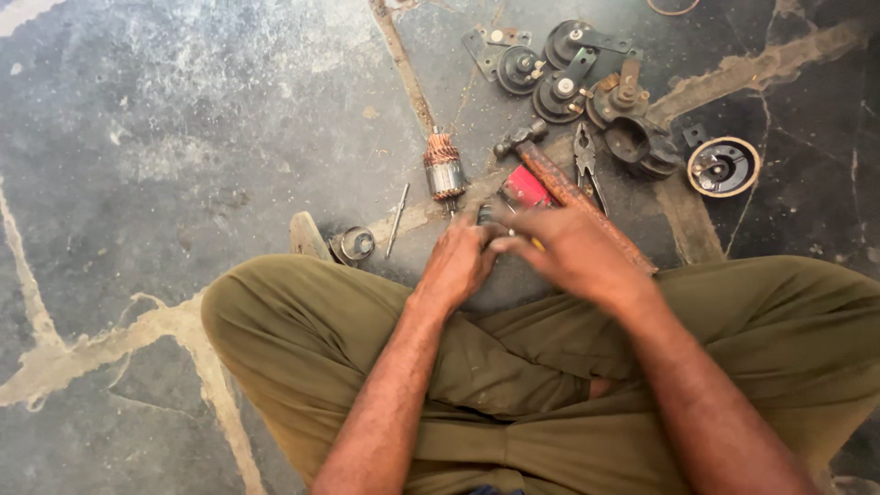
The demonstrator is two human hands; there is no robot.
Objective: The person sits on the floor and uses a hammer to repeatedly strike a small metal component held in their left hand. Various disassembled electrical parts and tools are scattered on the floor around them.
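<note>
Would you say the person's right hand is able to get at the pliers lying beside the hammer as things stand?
Probably yes. The right hand is busy at a small part with the left hand, but the pliers lie uncovered on the floor just beyond, beside the hammer, with nothing lying across them.

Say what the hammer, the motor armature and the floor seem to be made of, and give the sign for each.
Hammer: dark, dull metal head on a reddish-brown handle, probably wood, worn.
Motor armature: copper-coloured windings above a grey, shiny steel-looking core on a thin shaft.
Floor: dark stone or concrete, matt and scuffed, with pale filled cracks; which one is unclear.
</note>
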